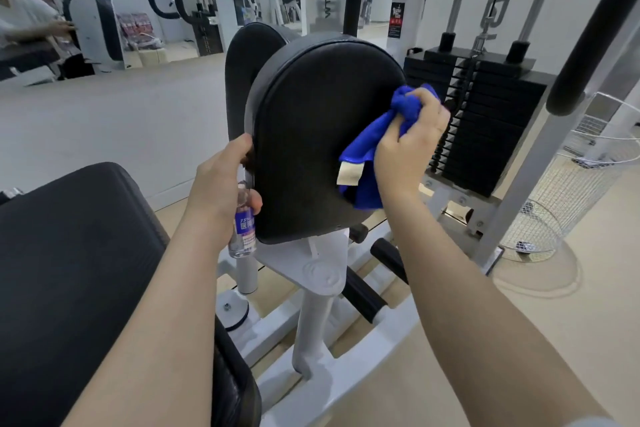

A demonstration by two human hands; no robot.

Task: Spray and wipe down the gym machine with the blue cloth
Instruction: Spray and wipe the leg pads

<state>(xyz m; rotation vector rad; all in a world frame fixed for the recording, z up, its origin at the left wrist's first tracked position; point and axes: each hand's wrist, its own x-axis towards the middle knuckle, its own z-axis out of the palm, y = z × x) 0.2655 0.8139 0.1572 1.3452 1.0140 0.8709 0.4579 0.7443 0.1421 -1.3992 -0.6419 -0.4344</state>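
Observation:
A black padded leg pad (304, 135) of the white gym machine (318, 295) stands upright in the middle. My right hand (408, 146) grips a bunched blue cloth (367, 156) and holds it against the pad's right edge; a pale tag hangs from the cloth. My left hand (221, 191) holds a small clear spray bottle (244, 229) with a blue label, its fingers also hooked on the pad's left edge. A second black pad (249, 55) stands just behind the first.
The machine's black seat (76, 270) fills the lower left. A black weight stack (485, 118) with chrome guide rods stands at the right, a white wire basket (568, 198) beside it. A mirror wall at the back left reflects other machines and a person.

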